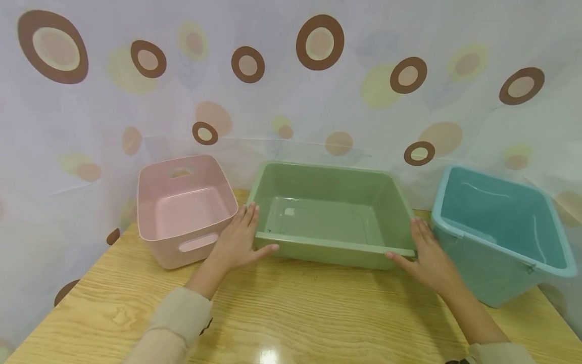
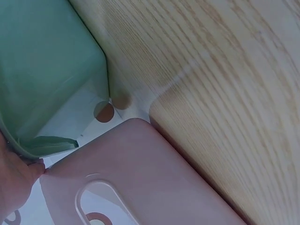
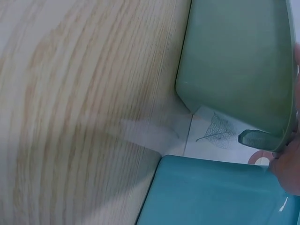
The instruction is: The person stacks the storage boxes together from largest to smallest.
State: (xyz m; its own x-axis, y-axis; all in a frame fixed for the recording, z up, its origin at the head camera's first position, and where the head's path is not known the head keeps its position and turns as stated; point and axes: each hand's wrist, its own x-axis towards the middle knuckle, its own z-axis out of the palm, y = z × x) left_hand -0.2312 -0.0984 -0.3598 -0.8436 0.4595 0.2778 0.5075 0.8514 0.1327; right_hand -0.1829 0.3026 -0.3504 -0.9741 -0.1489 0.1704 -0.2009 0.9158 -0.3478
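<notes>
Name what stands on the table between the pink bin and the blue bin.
The green bin stands between the pink bin and the blue bin, with the left hand and right hand at its sides, as the head view shows.

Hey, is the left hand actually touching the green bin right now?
Touching. The head view shows the left hand laid flat against the left side wall of the green bin, its thumb lying along the front rim.

Three plastic bins are sitting across the middle of the frame: one pink bin (image 1: 182, 207), one green bin (image 1: 332, 212), one blue bin (image 1: 504, 227). One wooden table (image 1: 291, 313) is supporting them. Two hands are showing: left hand (image 1: 236, 242), right hand (image 1: 429, 258).
</notes>
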